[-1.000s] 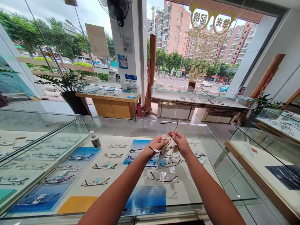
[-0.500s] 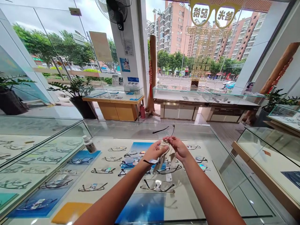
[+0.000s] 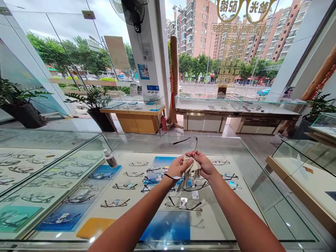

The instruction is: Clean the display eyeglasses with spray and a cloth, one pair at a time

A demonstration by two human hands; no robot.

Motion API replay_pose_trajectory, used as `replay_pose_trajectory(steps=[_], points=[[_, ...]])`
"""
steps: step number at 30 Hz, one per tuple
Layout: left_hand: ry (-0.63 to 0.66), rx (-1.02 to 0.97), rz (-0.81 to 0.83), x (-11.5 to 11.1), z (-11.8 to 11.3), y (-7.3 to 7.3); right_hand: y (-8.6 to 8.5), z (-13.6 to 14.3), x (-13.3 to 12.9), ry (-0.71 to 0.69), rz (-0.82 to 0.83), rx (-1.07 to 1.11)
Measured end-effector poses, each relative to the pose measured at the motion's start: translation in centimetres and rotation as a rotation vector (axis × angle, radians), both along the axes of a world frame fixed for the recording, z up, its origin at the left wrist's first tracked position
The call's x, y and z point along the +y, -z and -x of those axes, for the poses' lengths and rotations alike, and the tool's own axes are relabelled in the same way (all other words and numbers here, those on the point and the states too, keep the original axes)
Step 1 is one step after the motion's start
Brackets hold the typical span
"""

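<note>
Head | left hand (image 3: 180, 167) gripping cloth (image 3: 193, 167) | right hand (image 3: 204, 164) pinching glasses (image 3: 193, 144), lens above both

An optician's shop: glass display cases (image 3: 147, 144) lined with eyeglasses (image 3: 125, 186).
</note>
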State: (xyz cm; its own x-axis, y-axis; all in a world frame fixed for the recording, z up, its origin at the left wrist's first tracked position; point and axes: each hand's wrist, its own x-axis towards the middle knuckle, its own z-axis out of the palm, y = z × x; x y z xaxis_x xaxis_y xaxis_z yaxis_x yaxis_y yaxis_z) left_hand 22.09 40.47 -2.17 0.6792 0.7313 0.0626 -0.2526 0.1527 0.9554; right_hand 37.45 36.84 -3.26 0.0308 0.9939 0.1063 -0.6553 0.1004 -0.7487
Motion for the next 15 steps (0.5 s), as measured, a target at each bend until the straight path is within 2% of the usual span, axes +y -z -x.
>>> replay_pose_trajectory(steps=[6,11,15], points=[[-0.107,0.012,-0.088,-0.2,-0.4,0.0,-0.5,-0.1,-0.2,-0.006,0.002,-0.013],[0.021,-0.016,-0.030,0.6,-0.3,0.4,-0.3,-0.3,-0.1,-0.004,0.030,-0.047],[0.065,-0.022,-0.043,1.0,0.0,0.7,-0.3,-0.1,-0.1,0.024,0.031,-0.026]])
